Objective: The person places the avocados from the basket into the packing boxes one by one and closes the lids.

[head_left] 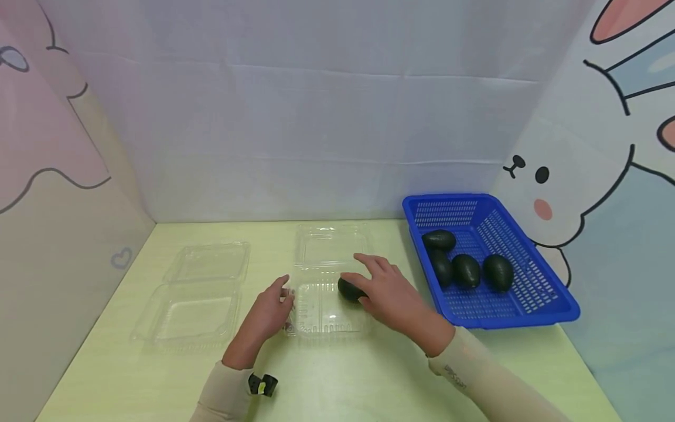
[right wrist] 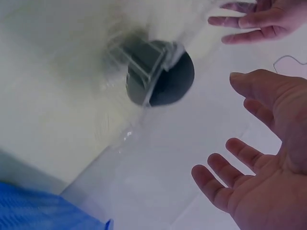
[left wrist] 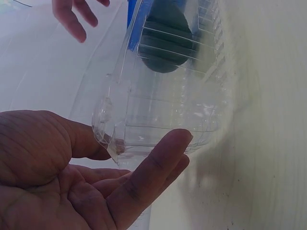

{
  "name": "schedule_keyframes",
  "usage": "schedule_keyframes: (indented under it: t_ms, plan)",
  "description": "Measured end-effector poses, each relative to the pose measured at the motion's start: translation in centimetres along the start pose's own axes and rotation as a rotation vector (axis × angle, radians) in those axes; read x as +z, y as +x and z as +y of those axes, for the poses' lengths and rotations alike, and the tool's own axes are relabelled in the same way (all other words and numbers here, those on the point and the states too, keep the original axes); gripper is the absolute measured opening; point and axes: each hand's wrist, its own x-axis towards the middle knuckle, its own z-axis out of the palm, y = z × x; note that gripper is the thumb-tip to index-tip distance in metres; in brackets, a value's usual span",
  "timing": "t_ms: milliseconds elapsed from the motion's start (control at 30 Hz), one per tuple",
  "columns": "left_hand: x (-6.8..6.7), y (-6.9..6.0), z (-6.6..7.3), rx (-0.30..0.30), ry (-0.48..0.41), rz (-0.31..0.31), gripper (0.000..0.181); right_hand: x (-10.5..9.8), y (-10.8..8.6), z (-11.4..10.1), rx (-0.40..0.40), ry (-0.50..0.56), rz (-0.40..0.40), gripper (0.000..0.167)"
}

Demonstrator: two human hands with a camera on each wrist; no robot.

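A clear plastic container (head_left: 321,310) lies opened out on the table with one dark green avocado (head_left: 350,290) in its right part. At its left edge, my left hand (head_left: 268,312) holds the rim between thumb and fingers; the left wrist view shows these fingers (left wrist: 148,177) against the container's end wall. Over the avocado is my right hand (head_left: 392,296), its fingers spread. In the right wrist view a gap separates the right hand (right wrist: 268,158) from the avocado (right wrist: 175,81), which is seen through the plastic wall.
To the right, a blue basket (head_left: 527,321) holds several avocados (head_left: 466,271). A second opened clear container (head_left: 195,310) lies on the left side of the table (head_left: 327,387). A pale cloth (head_left: 316,135) hangs behind the table, with printed panels at both sides.
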Motion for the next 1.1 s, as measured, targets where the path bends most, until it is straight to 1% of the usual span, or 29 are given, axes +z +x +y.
schedule_keyframes:
  t_ms: [100, 200, 367, 533, 633, 767, 933, 1100]
  plan:
    - [0.1, 0.0, -0.1, 0.000, -0.005, -0.001, 0.053, -1.1, -0.4, 0.8, 0.010, 0.005, 0.044, 0.057]
    - [0.2, -0.1, -0.1, -0.003, -0.009, -0.002, 0.054, -2.4, -0.7, 1.9, 0.053, -0.012, 0.058, 0.058]
    - [0.2, -0.2, -0.3, -0.009, -0.009, -0.001, 0.054, -4.7, -1.2, 4.3, 0.175, -0.043, 0.042, 0.060]
    - [0.2, -0.1, -0.3, -0.009, -0.016, -0.003, 0.054, -6.7, -2.2, 7.5, 0.316, -0.037, 0.007, 0.060]
    - [0.2, -0.1, -0.3, -0.008, -0.013, -0.001, 0.054, -7.2, -3.1, 9.6, 0.387, -0.039, -0.001, 0.060]
    - [0.2, -0.1, -0.3, -0.005, -0.007, 0.003, 0.053, -7.3, -4.3, 12.0, 0.460, -0.050, -0.004, 0.061]
    - [0.2, -0.1, -0.3, -0.004, -0.004, 0.005, 0.054, -7.4, -5.6, 14.0, 0.542, -0.027, -0.041, 0.063]
    - [0.3, -0.1, -0.2, -0.002, -0.010, 0.002, 0.054, -7.7, -6.8, 15.5, 0.590, -0.003, -0.060, 0.065]
